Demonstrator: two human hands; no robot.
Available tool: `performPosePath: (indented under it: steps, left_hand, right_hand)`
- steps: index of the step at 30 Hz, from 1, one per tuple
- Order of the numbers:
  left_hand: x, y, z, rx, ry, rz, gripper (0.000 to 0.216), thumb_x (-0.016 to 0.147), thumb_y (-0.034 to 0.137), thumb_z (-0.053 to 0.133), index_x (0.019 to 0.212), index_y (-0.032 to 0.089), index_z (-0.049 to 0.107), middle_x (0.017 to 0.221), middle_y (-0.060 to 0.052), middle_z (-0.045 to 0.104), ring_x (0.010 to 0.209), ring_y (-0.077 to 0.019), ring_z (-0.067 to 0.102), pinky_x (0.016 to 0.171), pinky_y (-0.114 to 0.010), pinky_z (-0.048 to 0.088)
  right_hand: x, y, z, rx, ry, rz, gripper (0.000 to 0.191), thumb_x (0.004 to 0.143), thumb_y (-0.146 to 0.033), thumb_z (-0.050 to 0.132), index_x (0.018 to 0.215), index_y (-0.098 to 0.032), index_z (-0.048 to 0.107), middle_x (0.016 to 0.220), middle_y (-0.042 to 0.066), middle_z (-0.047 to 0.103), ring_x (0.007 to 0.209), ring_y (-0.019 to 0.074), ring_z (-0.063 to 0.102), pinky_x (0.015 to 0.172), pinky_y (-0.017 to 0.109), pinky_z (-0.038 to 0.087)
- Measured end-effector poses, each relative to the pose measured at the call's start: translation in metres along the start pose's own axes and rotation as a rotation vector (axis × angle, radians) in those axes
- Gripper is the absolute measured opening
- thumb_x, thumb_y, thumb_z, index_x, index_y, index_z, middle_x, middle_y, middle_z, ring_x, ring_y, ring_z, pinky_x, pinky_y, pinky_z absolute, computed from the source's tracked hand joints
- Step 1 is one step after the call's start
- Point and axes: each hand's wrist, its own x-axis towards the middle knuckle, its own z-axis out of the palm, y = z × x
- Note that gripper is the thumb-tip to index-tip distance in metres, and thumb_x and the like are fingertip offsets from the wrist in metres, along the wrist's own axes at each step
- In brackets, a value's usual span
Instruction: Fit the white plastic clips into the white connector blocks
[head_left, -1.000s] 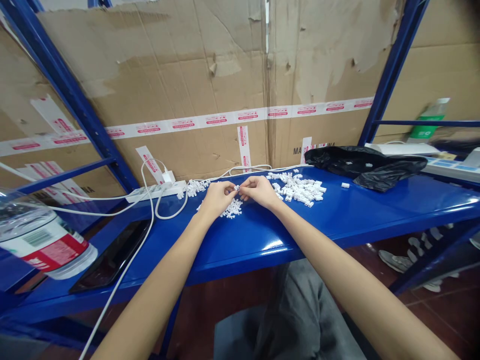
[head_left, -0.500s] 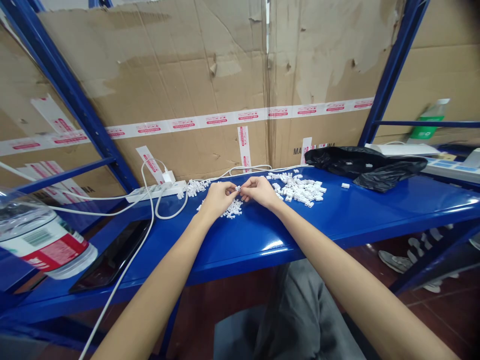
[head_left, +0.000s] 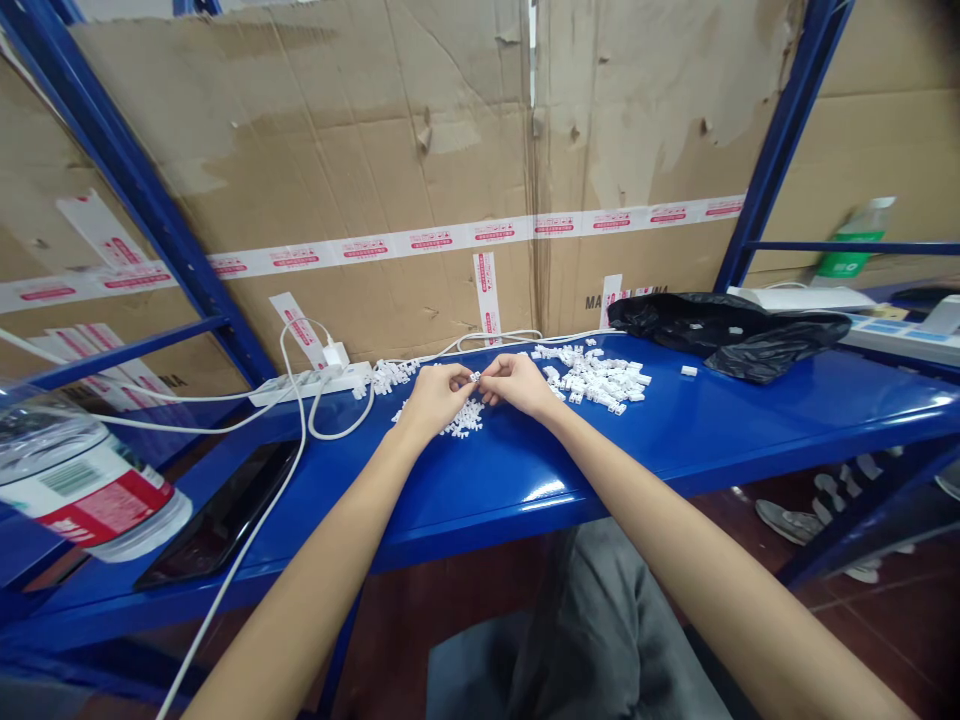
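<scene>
My left hand [head_left: 437, 402] is closed in a pinch on a small white plastic piece [head_left: 475, 377], held just above the blue table [head_left: 480, 490]. Against the same piece, my right hand [head_left: 519, 385] presses its thumb and fingertips together from the right; whether a second tiny part is in them is too small to tell. Under and in front of my hands lies a heap of tiny white parts [head_left: 466, 418], partly hidden by my left hand. Larger white block-shaped pieces [head_left: 604, 380] are piled to the right. Another small white pile [head_left: 391, 377] lies behind my left hand.
A white power strip [head_left: 300, 384] with cables lies at the back left. A black phone-like slab [head_left: 221, 515] and a large bottle [head_left: 90, 490] are nearer left. A black plastic bag [head_left: 780, 340] lies at the back right. Cardboard [head_left: 375, 150] walls the back.
Both hands stay together at the small white piece, with barely any finger movement. The whole view has shifted very slightly.
</scene>
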Motion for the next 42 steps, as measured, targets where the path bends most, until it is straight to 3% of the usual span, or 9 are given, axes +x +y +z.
performPosePath:
  steps: [12, 19, 31, 36, 42]
  left_hand:
    - [0.0, -0.003, 0.0, -0.006, -0.01, 0.011, 0.011, 0.082, 0.018, 0.069, 0.087, 0.016, 0.078, 0.083, -0.008, 0.08, 0.072, -0.0203, 0.07, 0.072, -0.032, 0.054]
    - [0.0, -0.004, 0.001, -0.038, 0.015, 0.02, 0.008, 0.08, 0.017, 0.069, 0.083, 0.017, 0.077, 0.08, -0.006, 0.079, 0.069, -0.0188, 0.069, 0.069, -0.031, 0.054]
    - [-0.001, -0.005, -0.001, -0.056, 0.028, 0.029, 0.009, 0.08, 0.018, 0.068, 0.086, 0.015, 0.075, 0.077, -0.006, 0.076, 0.066, -0.0162, 0.065, 0.067, -0.029, 0.052]
    - [-0.001, -0.003, -0.002, -0.052, 0.035, 0.069, 0.008, 0.08, 0.019, 0.069, 0.087, 0.016, 0.073, 0.075, -0.003, 0.074, 0.064, -0.0151, 0.064, 0.066, -0.028, 0.051]
    - [-0.002, 0.0, -0.006, -0.009, 0.034, 0.162, 0.01, 0.081, 0.016, 0.065, 0.087, 0.017, 0.072, 0.074, -0.002, 0.072, 0.066, -0.0147, 0.063, 0.067, -0.026, 0.049]
  right_hand:
    - [0.0, 0.0, 0.0, 0.03, 0.002, 0.011, 0.02, 0.072, 0.004, 0.066, 0.068, -0.015, 0.061, 0.056, 0.0, 0.07, 0.046, 0.011, 0.065, 0.045, 0.018, 0.054]
    - [-0.002, -0.008, 0.0, 0.131, 0.002, 0.104, 0.02, 0.073, 0.002, 0.07, 0.064, -0.014, 0.062, 0.056, 0.003, 0.071, 0.048, 0.0107, 0.066, 0.049, 0.018, 0.057]
    - [-0.006, -0.017, -0.001, 0.347, -0.027, 0.247, 0.014, 0.077, 0.002, 0.066, 0.074, -0.011, 0.067, 0.07, 0.008, 0.075, 0.063, 0.0122, 0.072, 0.068, 0.022, 0.061]
    - [-0.005, -0.016, -0.002, 0.382, -0.044, 0.27, 0.03, 0.07, 0.005, 0.059, 0.093, -0.013, 0.065, 0.07, 0.006, 0.075, 0.064, 0.0144, 0.072, 0.069, 0.026, 0.061]
    - [-0.007, -0.018, -0.003, 0.342, -0.053, 0.206, 0.049, 0.062, 0.001, 0.052, 0.107, -0.017, 0.062, 0.069, 0.001, 0.073, 0.065, 0.0142, 0.071, 0.06, 0.022, 0.053]
